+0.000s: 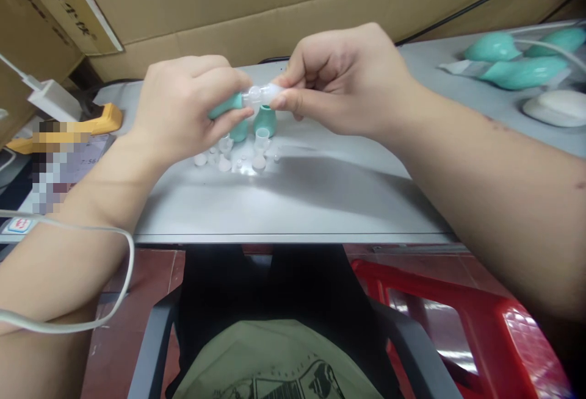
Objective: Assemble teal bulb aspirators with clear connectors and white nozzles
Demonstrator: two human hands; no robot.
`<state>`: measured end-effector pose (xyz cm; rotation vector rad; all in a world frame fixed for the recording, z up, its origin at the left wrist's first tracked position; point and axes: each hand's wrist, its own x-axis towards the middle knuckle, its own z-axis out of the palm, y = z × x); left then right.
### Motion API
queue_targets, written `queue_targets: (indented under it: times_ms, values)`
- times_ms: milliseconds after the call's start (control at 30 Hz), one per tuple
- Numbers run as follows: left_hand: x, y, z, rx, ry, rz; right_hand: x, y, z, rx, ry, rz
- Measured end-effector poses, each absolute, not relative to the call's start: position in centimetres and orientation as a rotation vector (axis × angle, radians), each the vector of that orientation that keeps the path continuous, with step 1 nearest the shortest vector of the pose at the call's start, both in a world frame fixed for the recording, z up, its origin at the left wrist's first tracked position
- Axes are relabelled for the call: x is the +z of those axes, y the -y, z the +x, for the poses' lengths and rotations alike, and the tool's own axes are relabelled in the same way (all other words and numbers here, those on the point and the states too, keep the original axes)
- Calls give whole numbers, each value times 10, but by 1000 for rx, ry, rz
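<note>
My left hand (187, 100) is closed around a teal bulb-like piece (227, 106), whose body is mostly hidden by the fingers. A clear plastic fitting (253, 95) sticks out of it toward the right. My right hand (341, 79) pinches a whitish translucent tip (271, 92) between thumb and forefinger, and the tip meets the clear fitting. Just below on the table stand a teal bulb with an open top (265, 123) and another teal piece (238, 132), partly covered by my left hand. Several small clear and white plastic parts (259, 162) lie in front of them.
Teal bulbs in clear wrapping (522, 72) and a white rounded object (556, 108) lie on the grey table (297, 204) at right. A white charger (52, 103) and a yellow object (110, 119) are at left. Cardboard (229, 2) stands behind; a white cable (130, 265) crosses my left forearm.
</note>
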<state>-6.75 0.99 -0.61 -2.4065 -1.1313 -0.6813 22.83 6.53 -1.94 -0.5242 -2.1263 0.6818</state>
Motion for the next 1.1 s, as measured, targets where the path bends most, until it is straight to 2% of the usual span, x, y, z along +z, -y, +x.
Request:
queue_targets:
  times_ms: [333, 600, 733, 900, 1100]
  values:
    - [-9, -11, -71, -679, 1033, -2349, -27, -64, 220, 969, 1996, -410]
    - [-13, -19, -60, -1242, 866, -2451, -21, -62, 200, 999, 1708, -85]
    - [-11, -22, -60, -1375, 737, -2671, -17, -60, 200, 978, 1766, -250]
    - [-23, -34, -62, -1520, 928, -2883, -10, -47, 197, 1102, 1936, -478]
    - [-46, -72, -57, -1943, 720, -2826, -5, -30, 185, 1162, 1944, -470]
